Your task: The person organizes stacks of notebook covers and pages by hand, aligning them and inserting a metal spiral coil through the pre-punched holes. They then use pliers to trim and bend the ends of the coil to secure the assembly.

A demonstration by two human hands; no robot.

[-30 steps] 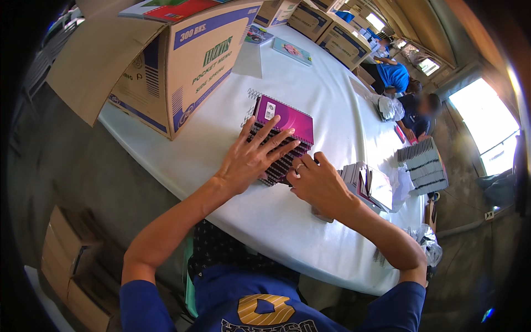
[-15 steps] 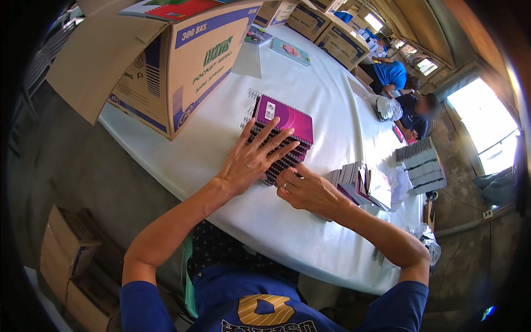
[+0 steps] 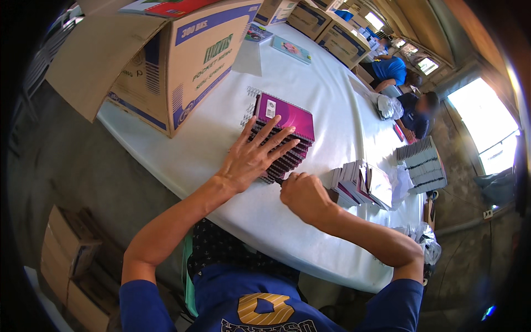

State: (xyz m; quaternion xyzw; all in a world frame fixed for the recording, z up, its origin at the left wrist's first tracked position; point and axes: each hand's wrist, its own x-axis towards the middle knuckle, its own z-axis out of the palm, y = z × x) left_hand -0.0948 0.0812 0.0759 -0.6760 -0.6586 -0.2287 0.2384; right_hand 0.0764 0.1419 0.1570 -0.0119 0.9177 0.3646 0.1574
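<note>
A stack of purple spiral notebooks (image 3: 296, 123) stands on the white-covered table in front of me, with its wire bindings showing along the side. My left hand (image 3: 249, 160) rests against the near side of the stack, fingers long and spread. Close by the stack's lower right corner, my right hand (image 3: 306, 195) is closed like a fist, knuckles up. A small dark bit shows between this hand and the bottom of the stack; what the fingers hold is hidden. Loose coils of wire binding (image 3: 250, 108) stick out at the stack's left.
A large open cardboard box (image 3: 193, 66) stands at the left, booklets on top. To the right lie a leaning pile of notebooks (image 3: 357, 182) and a taller stack (image 3: 423, 165). A light-blue notebook (image 3: 291, 50) lies farther back. People work across the table.
My right hand has turned over from a loose pinch into a closed fist, shifting slightly right beside the stack's base. My left hand stays about where it was.
</note>
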